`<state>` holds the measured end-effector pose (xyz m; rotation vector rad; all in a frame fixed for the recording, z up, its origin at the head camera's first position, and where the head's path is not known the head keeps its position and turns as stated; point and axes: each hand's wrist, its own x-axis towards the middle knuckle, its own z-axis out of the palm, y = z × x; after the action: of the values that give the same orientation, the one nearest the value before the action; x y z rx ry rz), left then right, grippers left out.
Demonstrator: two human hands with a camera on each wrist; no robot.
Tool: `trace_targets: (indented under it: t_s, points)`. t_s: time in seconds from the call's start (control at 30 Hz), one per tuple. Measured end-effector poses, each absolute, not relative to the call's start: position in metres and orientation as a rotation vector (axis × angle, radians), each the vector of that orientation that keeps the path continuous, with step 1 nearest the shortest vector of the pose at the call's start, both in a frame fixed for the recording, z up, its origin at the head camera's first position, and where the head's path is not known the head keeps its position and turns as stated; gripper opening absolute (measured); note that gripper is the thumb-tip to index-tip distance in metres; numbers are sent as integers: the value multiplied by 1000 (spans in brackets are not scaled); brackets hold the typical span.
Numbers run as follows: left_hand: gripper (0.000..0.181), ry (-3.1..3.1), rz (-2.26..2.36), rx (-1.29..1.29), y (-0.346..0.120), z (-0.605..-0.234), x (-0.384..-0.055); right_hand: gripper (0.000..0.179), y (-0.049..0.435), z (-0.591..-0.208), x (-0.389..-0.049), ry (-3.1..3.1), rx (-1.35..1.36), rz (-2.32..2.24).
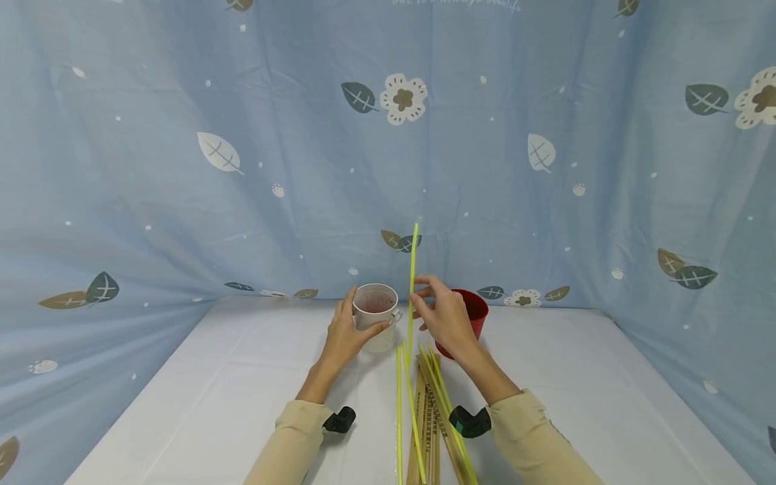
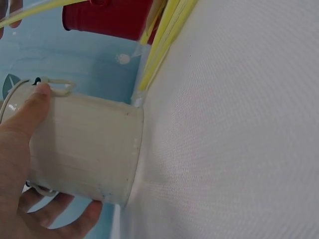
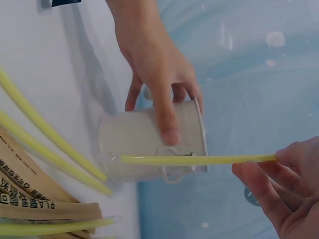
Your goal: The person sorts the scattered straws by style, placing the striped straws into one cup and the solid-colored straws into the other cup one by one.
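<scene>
My left hand (image 1: 341,335) grips a small white bucket (image 1: 379,341) by its sides, thumb near the wire handle's ear and fingers around the far side. The bucket stands upright on the table, its open top facing up. My right hand (image 1: 447,318) pinches a long yellow-green straw (image 1: 413,259) between thumb and fingertips, just right of the bucket. The straw is held upright, its lower part reaching down beside the bucket wall. In the right wrist view the straw (image 3: 199,160) crosses in front of the bucket (image 3: 130,137) and its handle ear.
Behind my right hand stands a red bucket (image 1: 477,311), partly hidden. More yellow straws (image 1: 399,411) and several brown paper-wrapped straws (image 1: 433,424) with printed lettering lie on the white table (image 1: 212,397) between my arms. A blue patterned curtain (image 1: 303,202) hangs behind.
</scene>
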<state>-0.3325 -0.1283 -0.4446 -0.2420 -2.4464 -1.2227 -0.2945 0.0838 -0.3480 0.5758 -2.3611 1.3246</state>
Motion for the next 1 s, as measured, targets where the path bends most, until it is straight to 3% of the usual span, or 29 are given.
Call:
trace_targets:
  t_s: [1.0]
  points:
    - [105,-2444,-1247,-237,-128,-443,-330,28,65,-298,-320,-2116,655,1262]
